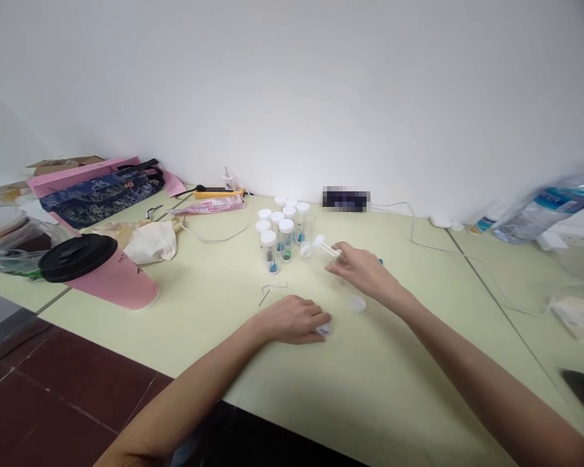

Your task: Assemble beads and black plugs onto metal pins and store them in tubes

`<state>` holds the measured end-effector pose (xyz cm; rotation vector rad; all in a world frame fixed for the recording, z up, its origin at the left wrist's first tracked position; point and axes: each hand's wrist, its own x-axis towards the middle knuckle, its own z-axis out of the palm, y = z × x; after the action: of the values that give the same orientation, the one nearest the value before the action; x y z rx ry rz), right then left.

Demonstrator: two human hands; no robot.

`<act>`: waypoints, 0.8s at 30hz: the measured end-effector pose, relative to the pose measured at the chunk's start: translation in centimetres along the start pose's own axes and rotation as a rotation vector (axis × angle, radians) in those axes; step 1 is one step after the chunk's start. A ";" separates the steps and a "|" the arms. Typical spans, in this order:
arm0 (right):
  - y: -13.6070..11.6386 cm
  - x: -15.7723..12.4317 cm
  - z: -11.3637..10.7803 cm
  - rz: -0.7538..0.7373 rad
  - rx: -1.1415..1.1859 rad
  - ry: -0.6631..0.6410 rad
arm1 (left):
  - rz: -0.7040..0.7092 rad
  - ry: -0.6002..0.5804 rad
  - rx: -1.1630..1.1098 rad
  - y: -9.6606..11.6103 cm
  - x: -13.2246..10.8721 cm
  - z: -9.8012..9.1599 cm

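Note:
My left hand [294, 318] rests on the pale green table [214, 311], fingers curled over a small white-capped object [324, 328] that I cannot make out fully. My right hand [363, 269] is raised a little farther back, pinching a clear vial [327, 248] with a white cap, tilted to the left. Just left of it stands a cluster of several clear vials with white caps [279, 233], some holding blue or green bits. A loose white cap [357, 303] lies on the table below my right wrist. A bent wire piece [272, 288] lies near my left hand.
A pink cup with a black lid [100, 269] lies on its side at the left, beside a cloth bag [150, 241] and a dark patterned bag [100, 193]. A power strip [218, 192] and cables [418, 227] run along the wall. A plastic water bottle [549, 206] lies at the right.

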<state>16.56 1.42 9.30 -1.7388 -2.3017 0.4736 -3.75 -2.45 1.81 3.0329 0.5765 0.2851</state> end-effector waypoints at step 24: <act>0.0 -2.3 -0.4 -0.178 0.018 0.105 | -0.599 0.083 0.248 -1.6 -0.5 -1.0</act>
<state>17.35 -0.71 9.75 -1.4953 -2.3419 0.3592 -4.94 -1.17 2.61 2.8835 1.5759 0.3251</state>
